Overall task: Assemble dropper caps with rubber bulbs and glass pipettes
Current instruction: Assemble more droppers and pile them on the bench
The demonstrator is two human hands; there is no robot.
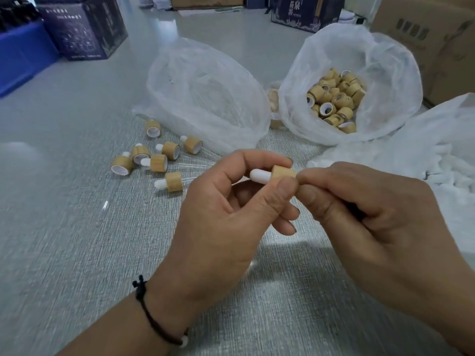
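Observation:
My left hand pinches a bamboo dropper cap between thumb and forefinger, its white rubber bulb pointing left. My right hand meets the cap's open end with curled fingers; whatever it holds there is hidden by the fingers. Several assembled droppers with glass pipettes lie on the table to the left. A plastic bag holds several loose bamboo caps. Another bag at the right holds white rubber bulbs.
A third, nearly see-through plastic bag lies behind the finished droppers. Dark printed boxes and a blue crate stand at the back left, a cardboard box at the back right. The grey textured table stretches to the near left.

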